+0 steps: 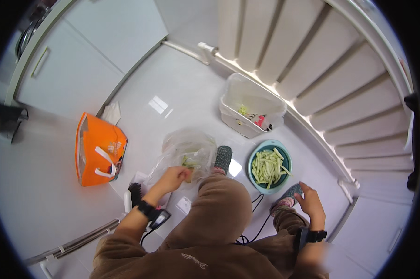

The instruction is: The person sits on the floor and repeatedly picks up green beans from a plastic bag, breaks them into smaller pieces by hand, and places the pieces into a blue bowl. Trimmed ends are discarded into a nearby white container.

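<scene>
My left hand [175, 178] is at the near side of a clear plastic bag [187, 148] on the floor, its fingers curled. Whether it grips anything is hidden by blur. Some green vegetable pieces [191, 161] show through the bag beside the fingertips. My right hand [311, 202] hangs above my right slipper [292, 193], thumb apart from the fingers, with nothing visible in it. A round teal basin [251, 181] on the floor between my feet and the bin holds a heap of pale green vegetable strips [268, 167]. A few strips lean over its right rim.
A lined white waste bin [246, 129] with scraps stands beyond the basin, by a white radiator [300, 66]. An orange bag [101, 150] with white handles stands at left, near white cabinets [80, 59]. Black cable [262, 228] runs by my legs; a brush [135, 193] is lower left.
</scene>
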Available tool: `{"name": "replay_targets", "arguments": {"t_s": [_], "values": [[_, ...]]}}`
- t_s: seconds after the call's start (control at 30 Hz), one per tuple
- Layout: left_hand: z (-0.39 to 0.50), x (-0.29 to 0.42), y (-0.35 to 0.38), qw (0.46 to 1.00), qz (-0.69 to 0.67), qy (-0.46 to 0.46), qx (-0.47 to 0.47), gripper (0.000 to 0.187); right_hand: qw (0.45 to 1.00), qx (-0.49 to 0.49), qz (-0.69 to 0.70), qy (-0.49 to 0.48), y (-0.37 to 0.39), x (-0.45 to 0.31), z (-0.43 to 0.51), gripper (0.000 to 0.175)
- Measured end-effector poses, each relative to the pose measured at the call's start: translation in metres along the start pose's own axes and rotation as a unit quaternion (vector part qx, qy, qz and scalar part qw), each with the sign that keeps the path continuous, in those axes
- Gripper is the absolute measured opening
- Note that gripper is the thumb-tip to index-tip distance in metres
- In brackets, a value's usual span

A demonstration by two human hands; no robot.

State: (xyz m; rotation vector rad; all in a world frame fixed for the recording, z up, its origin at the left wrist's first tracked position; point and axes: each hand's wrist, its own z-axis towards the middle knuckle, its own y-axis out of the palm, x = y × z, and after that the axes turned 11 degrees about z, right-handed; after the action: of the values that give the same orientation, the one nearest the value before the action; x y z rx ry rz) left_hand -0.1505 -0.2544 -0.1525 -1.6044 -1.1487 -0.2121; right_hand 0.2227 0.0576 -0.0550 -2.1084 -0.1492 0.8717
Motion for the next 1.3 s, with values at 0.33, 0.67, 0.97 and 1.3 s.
{"name": "replay_targets", "arguments": {"t_s": [0.33, 0.67, 0.97, 1.3], "values": [[0.094, -0.125, 0.123, 0.986, 0.043, -0.158, -0.028, 0.038, 0.995, -0.059, 0.043, 0.063, 0.023, 0.002, -0.005, 0.048], [0.087, -0.119, 0.121, 0.974, 0.147, -0.135, -0.108, 0.034, 0.999, -0.032, 0.006, 0.011, 0.023, -0.021, 0.012, 0.047], [0.106, -0.172, 0.128, 0.991, 0.133, -0.024, -0.018, 0.028, 0.999, -0.016, -0.005, 0.029, 0.013, -0.029, 0.005, 0.046], [0.015, -0.028, -0.016, 0.97, -0.131, -0.179, 0.095, 0.019, 1.0, 0.02, 0.004, -0.016, 0.01, -0.034, -0.005, 0.046]]}}
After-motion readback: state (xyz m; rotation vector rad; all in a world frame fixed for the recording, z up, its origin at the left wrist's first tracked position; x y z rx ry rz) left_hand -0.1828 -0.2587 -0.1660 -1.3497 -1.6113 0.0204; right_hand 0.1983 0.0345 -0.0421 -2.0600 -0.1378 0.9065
